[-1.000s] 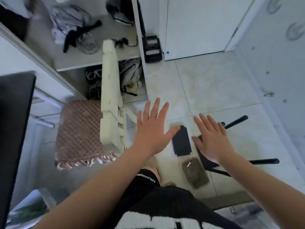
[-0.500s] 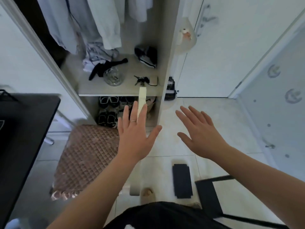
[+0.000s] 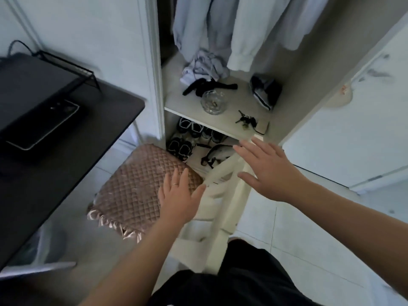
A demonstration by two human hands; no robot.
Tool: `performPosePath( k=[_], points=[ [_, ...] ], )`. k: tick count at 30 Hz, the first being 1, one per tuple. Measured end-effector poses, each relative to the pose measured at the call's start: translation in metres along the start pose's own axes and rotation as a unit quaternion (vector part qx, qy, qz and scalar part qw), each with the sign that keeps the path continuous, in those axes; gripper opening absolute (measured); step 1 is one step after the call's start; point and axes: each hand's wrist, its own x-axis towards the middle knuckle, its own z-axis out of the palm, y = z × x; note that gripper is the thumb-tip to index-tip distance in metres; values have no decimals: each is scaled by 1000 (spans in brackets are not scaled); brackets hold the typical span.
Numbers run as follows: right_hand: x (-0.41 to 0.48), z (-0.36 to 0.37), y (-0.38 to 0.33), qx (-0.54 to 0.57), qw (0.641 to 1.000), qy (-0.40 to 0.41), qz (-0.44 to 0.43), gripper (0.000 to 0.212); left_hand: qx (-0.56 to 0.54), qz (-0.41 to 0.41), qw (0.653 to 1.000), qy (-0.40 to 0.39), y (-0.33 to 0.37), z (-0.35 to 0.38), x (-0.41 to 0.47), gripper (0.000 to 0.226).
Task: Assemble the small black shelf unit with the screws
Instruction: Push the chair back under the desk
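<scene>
Room: white tiled floor (image 3: pixel 298 235) in front of an open closet (image 3: pixel 284 89).
Shelf unit: its black parts and screws do not show, so I cannot tell where it is.
Left hand (image 3: pixel 176 195): open wide, fingers straight and spread, holding nothing. It is over the right edge of the cushion (image 3: pixel 132 186). A ring (image 3: pixel 174 184) is on one finger.
Right hand (image 3: pixel 269 171): open wide too, fingers spread, holding nothing. It is above the top of the chair back.
Chair (image 3: pixel 223 204): cream, blurry, with its back between the two hands. I cannot tell if either hand touches it.
Cushion: pink and quilted, on the chair seat, with a shiny frill at the near edge.
Closet shelf (image 3: pixel 240 102): a glass bowl (image 3: pixel 213 103) near the front edge, keys (image 3: pixel 246 120) at the front right corner.
Under the shelf: shoes (image 3: pixel 187 138) in rows.
Above the shelf: pale clothes (image 3: pixel 254 29) hanging down.
Desk (image 3: pixel 66 168): black, at the left, with a phone (image 3: pixel 44 127) lying on a black box.
</scene>
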Motion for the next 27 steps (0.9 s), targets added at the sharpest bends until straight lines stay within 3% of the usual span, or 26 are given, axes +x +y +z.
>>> performPosePath(
  k=[5, 9, 12, 20, 25, 27],
  points=[
    [72, 12, -1, -64, 989, -102, -86, 67, -62, -111, 992, 2, -29, 12, 15, 82],
    [133, 38, -4, -98, 969, -168, -154, 66, -118, -199, 973, 1, -40, 31, 32, 98],
    [179, 65, -3, -136, 942, -216, -217, 63, -150, -252, 956, -13, -45, 52, 47, 89],
    [244, 134, -1, -204, 851, -274, -398, 62, -316, -447, 836, -30, -28, 100, 72, 80],
    [244, 171, -10, -207, 813, -343, -422, 62, -334, -503, 796, -35, -17, 105, 69, 76],
    [240, 180, -15, -182, 812, -391, -393, 64, -336, -533, 774, -57, -14, 105, 69, 76]
  ],
)
